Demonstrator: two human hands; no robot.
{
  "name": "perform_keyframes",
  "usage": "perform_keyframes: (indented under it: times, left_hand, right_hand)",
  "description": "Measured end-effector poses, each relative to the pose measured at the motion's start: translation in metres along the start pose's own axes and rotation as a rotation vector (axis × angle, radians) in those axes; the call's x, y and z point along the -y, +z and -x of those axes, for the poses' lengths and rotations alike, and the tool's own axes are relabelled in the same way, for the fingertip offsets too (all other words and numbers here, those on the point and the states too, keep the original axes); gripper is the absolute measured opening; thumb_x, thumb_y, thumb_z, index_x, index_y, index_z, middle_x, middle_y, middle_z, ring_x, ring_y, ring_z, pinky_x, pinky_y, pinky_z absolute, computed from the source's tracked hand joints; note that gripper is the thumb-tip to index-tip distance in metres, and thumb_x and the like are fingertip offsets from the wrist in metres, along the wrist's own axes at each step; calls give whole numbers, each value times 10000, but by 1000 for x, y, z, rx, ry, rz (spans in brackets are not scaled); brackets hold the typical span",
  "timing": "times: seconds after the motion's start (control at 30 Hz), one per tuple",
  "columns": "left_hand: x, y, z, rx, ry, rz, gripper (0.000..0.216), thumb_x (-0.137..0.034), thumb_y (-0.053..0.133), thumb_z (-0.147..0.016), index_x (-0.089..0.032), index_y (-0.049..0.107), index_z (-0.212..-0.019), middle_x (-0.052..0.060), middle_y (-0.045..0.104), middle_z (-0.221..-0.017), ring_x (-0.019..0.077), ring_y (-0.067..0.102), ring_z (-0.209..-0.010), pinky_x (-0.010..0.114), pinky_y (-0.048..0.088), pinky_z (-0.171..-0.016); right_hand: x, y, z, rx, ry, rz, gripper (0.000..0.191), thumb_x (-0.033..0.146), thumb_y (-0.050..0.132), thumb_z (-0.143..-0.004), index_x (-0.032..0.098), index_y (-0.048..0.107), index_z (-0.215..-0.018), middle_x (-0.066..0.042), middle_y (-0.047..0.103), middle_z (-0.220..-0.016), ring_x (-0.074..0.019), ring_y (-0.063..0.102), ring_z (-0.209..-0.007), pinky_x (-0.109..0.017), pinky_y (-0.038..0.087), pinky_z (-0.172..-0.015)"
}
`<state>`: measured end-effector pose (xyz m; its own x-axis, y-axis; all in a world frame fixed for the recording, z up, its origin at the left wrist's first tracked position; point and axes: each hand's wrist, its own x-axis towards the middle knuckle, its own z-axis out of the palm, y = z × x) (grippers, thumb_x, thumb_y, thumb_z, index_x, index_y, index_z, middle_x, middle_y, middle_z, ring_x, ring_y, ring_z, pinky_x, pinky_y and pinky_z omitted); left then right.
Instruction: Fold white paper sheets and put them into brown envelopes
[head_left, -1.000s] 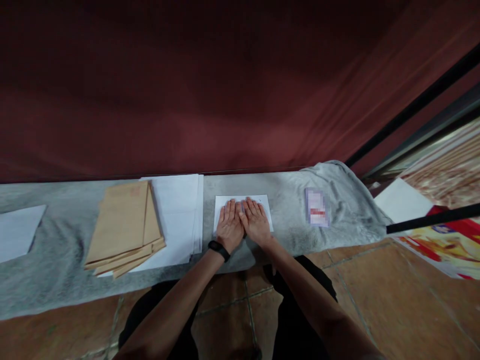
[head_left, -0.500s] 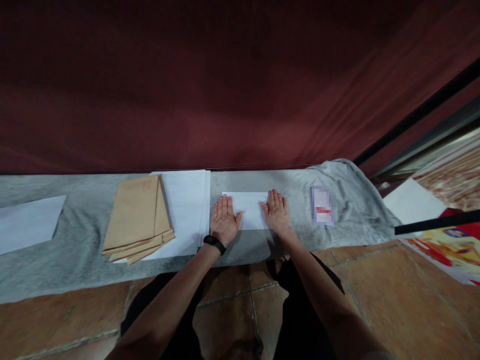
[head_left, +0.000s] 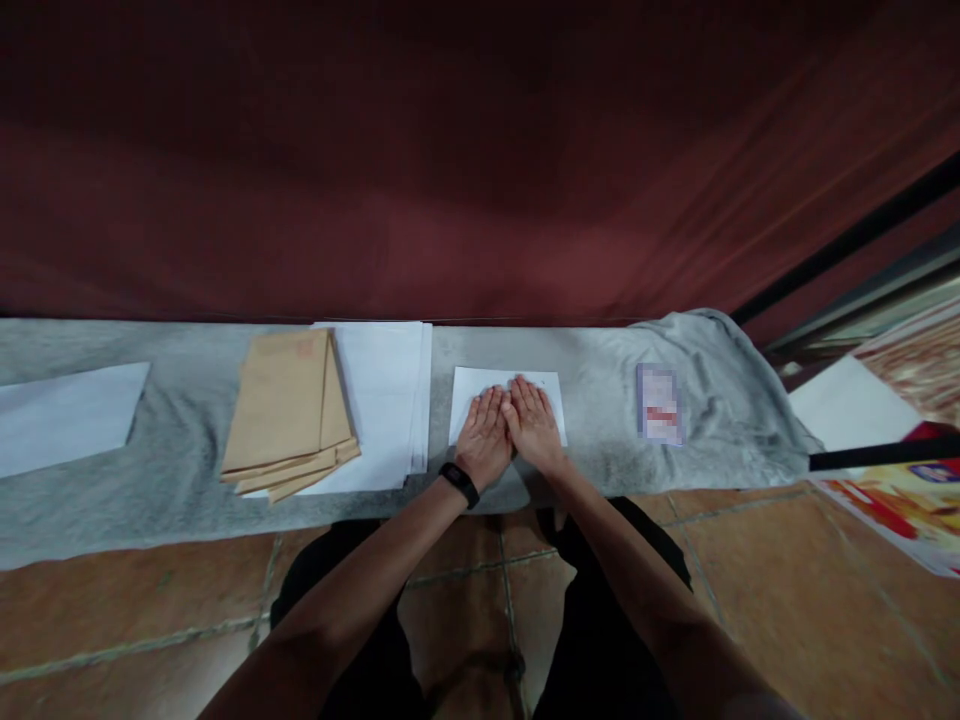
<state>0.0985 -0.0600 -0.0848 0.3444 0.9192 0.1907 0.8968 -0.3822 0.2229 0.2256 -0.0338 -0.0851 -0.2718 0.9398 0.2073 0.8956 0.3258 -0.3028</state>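
Observation:
A small white sheet of paper (head_left: 466, 391), perhaps folded, lies flat on the grey cloth (head_left: 600, 380) in front of me. My left hand (head_left: 485, 436) rests palm down on its middle, fingers stretched out, with a black band on the wrist. Beside it my right hand (head_left: 534, 422) also lies flat on the paper, its fingers straight and its thumb side touching the left hand. Both hands cover the paper's centre and part of its lower edge. Neither one grips anything.
Left of my hands, brown envelopes (head_left: 281, 390) overlap a stack of larger white sheets (head_left: 382, 400). Another white sheet (head_left: 67, 415) lies at the far left. A blurred pale packet (head_left: 661, 404) is on the right. Behind hangs a dark red fabric (head_left: 450, 200); a colourful printed box (head_left: 900, 505) stands lower right.
My hands have slid inward from the paper's left and right edges and now meet at its middle. The whole view has shifted slightly.

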Motion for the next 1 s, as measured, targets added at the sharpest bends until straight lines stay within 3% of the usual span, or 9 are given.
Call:
perform_keyframes:
  times: [0.17,0.33,0.6,0.87,1.0]
  left_hand:
    - [6,-7,4,-4,0,5,562,-346,388,-1000,-136,366,-1520,143,275,-1628,291,172,-1525,530,141,-1239]
    - [10,-17,9,6,-16,8,582,-443,408,-999,-228,351,-1537,103,269,-1636,291,197,-1520,534,142,-1233]
    - [21,-19,13,0,-94,-3,624,-448,365,-1008,-123,332,-1540,170,243,-1630,280,214,-1516,470,187,-1233]
    - [23,-17,12,-50,-193,-8,626,-373,349,-1001,-32,314,-1525,206,250,-1617,295,187,-1520,498,209,-1226]
    - [9,-13,4,-56,-142,-6,601,-297,325,-996,-48,283,-1541,176,254,-1625,266,166,-1527,483,169,-1242]
  right_hand:
    - [-20,-4,5,-26,-5,68,611,454,237,-1060,95,308,-1550,-154,301,-1609,-266,247,-1506,-478,196,-1222]
    - [-34,-3,8,-44,40,116,638,471,261,-1054,77,286,-1555,-186,311,-1599,-288,271,-1494,-494,214,-1208]
    - [-49,-7,13,-82,123,166,701,519,291,-1036,38,288,-1545,-215,336,-1581,-321,311,-1468,-516,212,-1199]
    - [-53,-17,15,-165,265,188,637,416,288,-1042,-2,320,-1522,-249,309,-1582,-360,287,-1474,-586,207,-1186]
    - [-30,-19,7,-131,124,82,593,368,245,-1052,47,281,-1549,-183,257,-1622,-296,208,-1515,-519,222,-1209]
